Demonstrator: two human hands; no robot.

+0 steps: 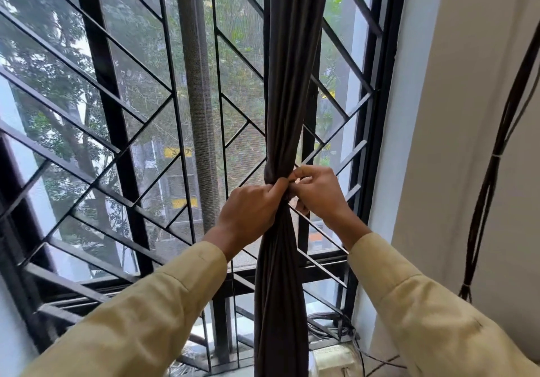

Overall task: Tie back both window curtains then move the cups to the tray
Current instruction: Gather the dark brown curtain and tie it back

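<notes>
A dark grey curtain (292, 69) hangs gathered into a narrow bundle in front of the barred window (117, 113). At mid-height it is cinched by a knot (270, 172). My left hand (251, 213) pinches the cloth at the knot from the left. From the right, my right hand (317, 192) grips the same spot, fingers curled on the fabric. Both hands touch each other at the knot. Below the hands the curtain falls straight down. No cups or tray are in view.
A black metal grille (344, 107) covers the window behind the curtain. A white wall (455, 113) stands at the right, with a bundle of dark cables (491, 178) hanging down it. A pale box and tangled wires (333, 356) lie on the sill below.
</notes>
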